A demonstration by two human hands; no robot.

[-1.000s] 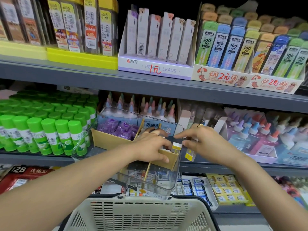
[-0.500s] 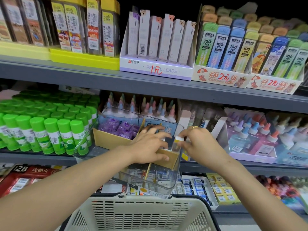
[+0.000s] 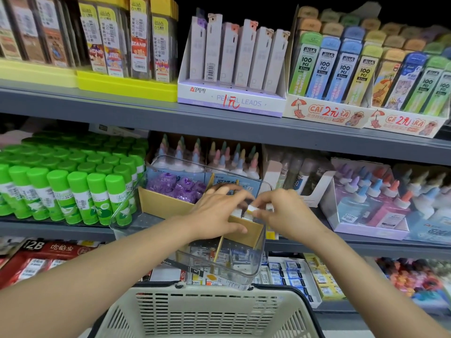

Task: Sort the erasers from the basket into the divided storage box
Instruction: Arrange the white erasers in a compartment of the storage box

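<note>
Both hands, left (image 3: 214, 211) and right (image 3: 285, 213), pinch a small blocky eraser (image 3: 251, 209) over the clear plastic box (image 3: 246, 269) with cardboard dividers

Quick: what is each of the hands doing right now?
Left hand: fingers curled on the cardboard divider of the storage box.
Right hand: pinches a small eraser.

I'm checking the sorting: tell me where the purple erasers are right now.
In the head view, the purple erasers lie in the storage box's back-left compartment, just left of the left hand and right of the green glue sticks.
</note>
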